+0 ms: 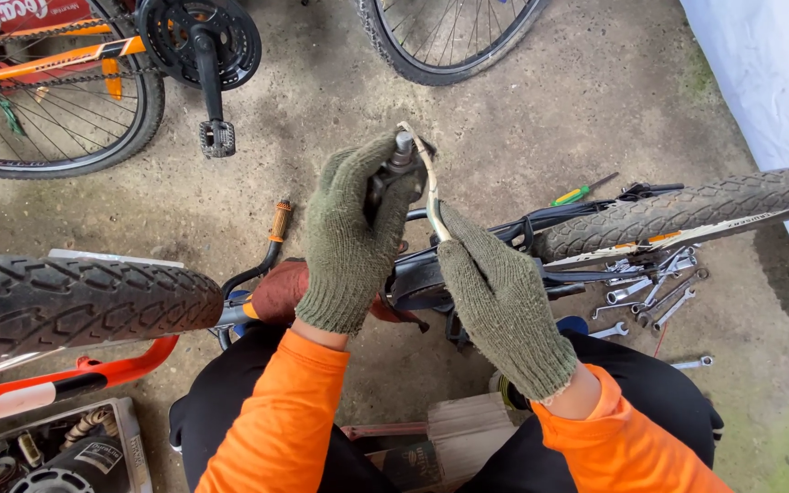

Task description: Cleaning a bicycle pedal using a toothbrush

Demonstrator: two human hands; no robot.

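Both my hands wear olive knit gloves, with orange sleeves behind them. My left hand [351, 233] is closed around a dark bicycle pedal [396, 172] with a grey metal axle end on top. My right hand [502, 297] pinches the lower part of a thin, bent, pale metal strip [428, 178] that curves up beside the pedal. I hold both above a dark bike frame [468, 265] lying on the concrete floor between my knees.
A knobby tyre [75, 301] lies at left and another wheel [687, 215] at right. Several wrenches [655, 292] and a green-handled screwdriver [577, 194] rest on the floor. An orange bike [57, 64] stands at the back left, a toolbox [47, 452] at bottom left.
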